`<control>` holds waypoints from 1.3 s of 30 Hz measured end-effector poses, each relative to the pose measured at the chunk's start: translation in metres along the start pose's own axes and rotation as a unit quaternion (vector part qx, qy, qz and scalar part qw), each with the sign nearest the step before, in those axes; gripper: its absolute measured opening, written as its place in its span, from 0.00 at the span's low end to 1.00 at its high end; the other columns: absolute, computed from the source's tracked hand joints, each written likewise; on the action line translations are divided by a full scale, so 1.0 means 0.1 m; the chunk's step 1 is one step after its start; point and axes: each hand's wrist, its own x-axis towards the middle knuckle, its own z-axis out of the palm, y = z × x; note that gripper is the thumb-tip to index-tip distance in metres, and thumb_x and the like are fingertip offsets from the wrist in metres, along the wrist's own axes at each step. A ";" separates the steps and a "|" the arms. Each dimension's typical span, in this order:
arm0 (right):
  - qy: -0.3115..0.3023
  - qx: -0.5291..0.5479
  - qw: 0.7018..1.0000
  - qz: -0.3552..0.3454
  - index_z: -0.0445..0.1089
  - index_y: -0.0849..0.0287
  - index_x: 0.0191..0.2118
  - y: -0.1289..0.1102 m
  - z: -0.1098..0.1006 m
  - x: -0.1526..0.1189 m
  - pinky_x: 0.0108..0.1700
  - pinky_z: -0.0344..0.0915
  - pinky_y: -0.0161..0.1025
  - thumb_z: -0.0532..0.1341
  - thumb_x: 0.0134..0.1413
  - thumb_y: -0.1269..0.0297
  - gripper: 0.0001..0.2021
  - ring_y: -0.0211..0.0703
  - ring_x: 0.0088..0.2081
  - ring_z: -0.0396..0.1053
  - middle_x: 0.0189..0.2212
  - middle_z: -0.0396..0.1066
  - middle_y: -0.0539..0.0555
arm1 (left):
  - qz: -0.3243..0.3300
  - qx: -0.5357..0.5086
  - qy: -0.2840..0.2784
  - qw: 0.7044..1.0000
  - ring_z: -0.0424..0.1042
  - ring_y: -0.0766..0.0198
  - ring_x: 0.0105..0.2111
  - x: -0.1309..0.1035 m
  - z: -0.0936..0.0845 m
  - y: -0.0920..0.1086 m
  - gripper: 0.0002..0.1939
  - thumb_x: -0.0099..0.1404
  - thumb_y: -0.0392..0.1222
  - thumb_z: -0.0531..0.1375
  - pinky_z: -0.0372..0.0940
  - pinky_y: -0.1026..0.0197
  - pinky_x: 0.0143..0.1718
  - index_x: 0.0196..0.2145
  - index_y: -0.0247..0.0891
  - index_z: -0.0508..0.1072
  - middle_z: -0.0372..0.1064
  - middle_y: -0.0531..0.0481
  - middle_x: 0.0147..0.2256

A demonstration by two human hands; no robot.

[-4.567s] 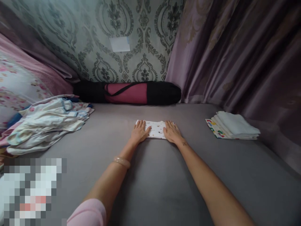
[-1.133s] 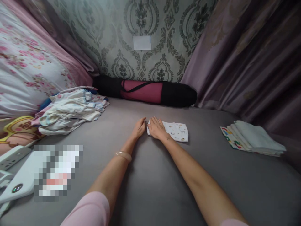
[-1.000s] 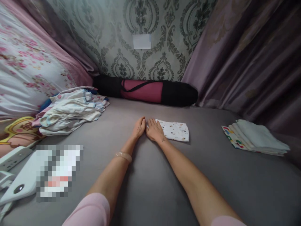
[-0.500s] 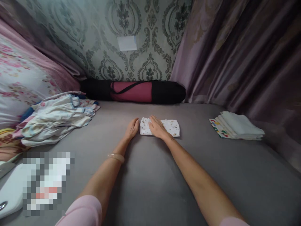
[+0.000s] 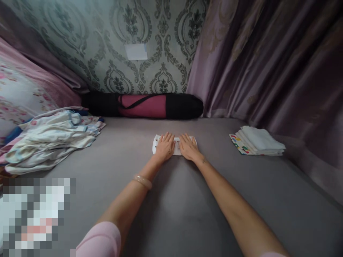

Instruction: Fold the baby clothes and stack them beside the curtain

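Note:
A small white cloth (image 5: pixel 177 150) with a dark speckled print lies folded into a flat rectangle on the grey sheet. On its left half my left hand (image 5: pixel 165 147) rests palm down, fingers stretched out. My right hand (image 5: pixel 189 146) lies flat on the right half, its fingers also extended. Both hands press on the fabric without gripping it, and they cover most of the print. A pale bangle (image 5: pixel 143 181) circles my left forearm.
Crumpled clothes (image 5: pixel 56 137) are heaped at the left. A stack of folded cloths (image 5: pixel 258 141) sits at the right. Along the patterned wall lies a long black and dark pink bag (image 5: pixel 144 106). Purple curtains (image 5: pixel 257 64) hang on the right; a pixelated patch (image 5: pixel 37 214) covers the lower left.
My left hand has moved from beside the cloth onto its left half. My right hand has shifted to the right half. The view has turned slightly right.

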 end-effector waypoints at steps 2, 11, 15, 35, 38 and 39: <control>-0.011 -0.003 1.000 -0.008 0.53 0.64 0.66 -0.06 0.08 -0.01 0.67 0.34 0.53 0.42 0.67 0.61 0.26 0.50 0.68 0.41 0.67 0.49 0.59 | -0.028 0.011 -0.013 0.999 0.51 0.52 0.65 -0.01 0.08 0.00 0.25 0.72 0.44 0.42 0.45 0.46 0.64 0.61 0.33 0.61 0.58 0.40 0.62; -0.019 -0.005 1.000 0.007 0.53 0.61 0.66 -0.02 0.08 -0.01 0.66 0.37 0.54 0.42 0.68 0.59 0.26 0.52 0.67 0.42 0.66 0.49 0.59 | -0.084 0.020 -0.075 0.993 0.51 0.50 0.65 0.01 0.09 -0.08 0.27 0.72 0.48 0.42 0.44 0.45 0.65 0.62 0.32 0.60 0.55 0.38 0.63; 0.012 -0.016 0.998 0.057 0.53 0.63 0.66 0.08 0.05 -0.04 0.66 0.37 0.55 0.41 0.68 0.59 0.26 0.54 0.67 0.41 0.67 0.48 0.61 | -0.131 0.031 -0.041 0.990 0.47 0.48 0.66 -0.05 0.08 -0.24 0.30 0.73 0.49 0.39 0.41 0.45 0.65 0.63 0.27 0.59 0.52 0.35 0.64; -0.018 0.068 0.939 0.336 0.71 0.68 0.50 0.38 -0.10 -0.06 0.48 0.65 0.49 0.50 0.61 0.52 0.25 0.60 0.50 0.70 0.47 0.71 0.72 | -0.348 -0.038 -0.029 0.936 0.65 0.41 0.52 -0.14 -0.06 -0.62 0.25 0.66 0.56 0.50 0.61 0.45 0.51 0.38 0.33 0.76 0.67 0.29 0.48; -0.016 0.071 0.939 0.335 0.69 0.69 0.52 0.29 -0.10 -0.04 0.49 0.65 0.51 0.54 0.59 0.54 0.25 0.61 0.51 0.69 0.49 0.70 0.73 | -0.363 -0.054 -0.029 0.930 0.63 0.38 0.54 -0.09 0.00 -0.59 0.25 0.64 0.56 0.51 0.60 0.43 0.51 0.38 0.32 0.76 0.66 0.27 0.49; -0.015 0.072 0.941 0.331 0.69 0.69 0.52 0.26 -0.10 -0.04 0.49 0.65 0.51 0.54 0.59 0.55 0.24 0.61 0.51 0.69 0.49 0.70 0.73 | -0.366 -0.056 -0.028 0.929 0.63 0.37 0.54 -0.07 0.01 -0.59 0.24 0.63 0.56 0.52 0.60 0.42 0.51 0.38 0.32 0.76 0.66 0.27 0.50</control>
